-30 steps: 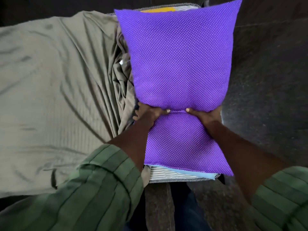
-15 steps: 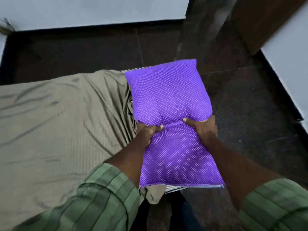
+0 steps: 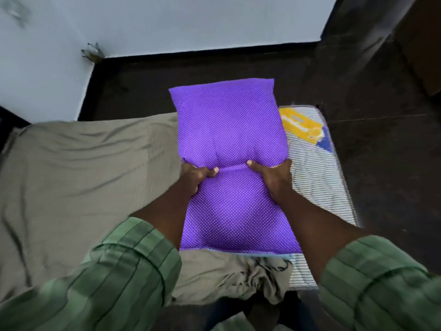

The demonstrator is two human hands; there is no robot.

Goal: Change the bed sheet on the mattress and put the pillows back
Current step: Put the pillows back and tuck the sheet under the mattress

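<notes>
Room: dark polished floor [image 3: 386, 163] under a pale wall [image 3: 167, 25] with a black skirting strip along its foot; a mattress [image 3: 317, 177] lies on the floor in front of me.
Mattress: its striped cover is bare along the right side, with a yellow and blue printed label [image 3: 303, 127] near the far right corner.
Bed sheet: an olive-grey bed sheet [image 3: 83, 168] covers the left and middle of the mattress, wrinkled, and is bunched into a crumpled heap at the near edge, just below the pillow.
Pillow: a purple pillow with small white dots [image 3: 229, 125] is between my hands, lengthwise away from me, over the line where the sheet ends and the bare striped cover begins; its middle is pinched in, so the far half and near half bulge.
Contact with bed: I cannot tell whether the pillow rests on the mattress or is lifted off it.
Left hand: my left hand [image 3: 196, 175] grasps the pillow at its left waist, fingers curled into the fabric.
Right hand: my right hand [image 3: 272, 175] grasps the pillow at its right waist, thumb on top, fingers wrapped round the side.
Sleeves: green striped sleeves [image 3: 124, 278] are pushed up both forearms.
Sharpness: the left edge and the sleeves are blurred.
</notes>
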